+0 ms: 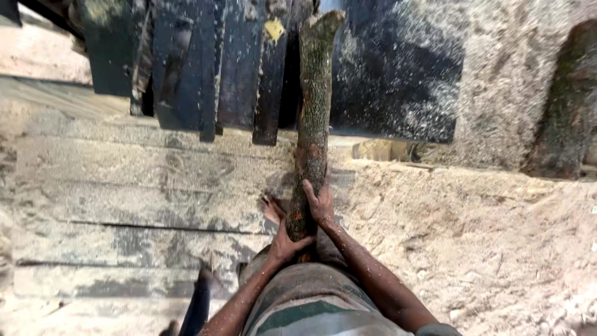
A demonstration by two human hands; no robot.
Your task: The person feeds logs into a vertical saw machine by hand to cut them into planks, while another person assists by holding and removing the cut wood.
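Both hands, left hand (287,244) and right hand (320,202), hold tight to the near end of a long mossy log (313,124). Its far end reaches past the dusty planks' (143,199) far edge. Sawdust could make it slip onto the bare foot (272,210).

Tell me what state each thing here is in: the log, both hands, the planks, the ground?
Log: tilted, gripped at its near end.
Left hand: closed under the log's end.
Right hand: fingers wrapped over the log.
Planks: flat, dusty.
Sawdust: loose, piled.
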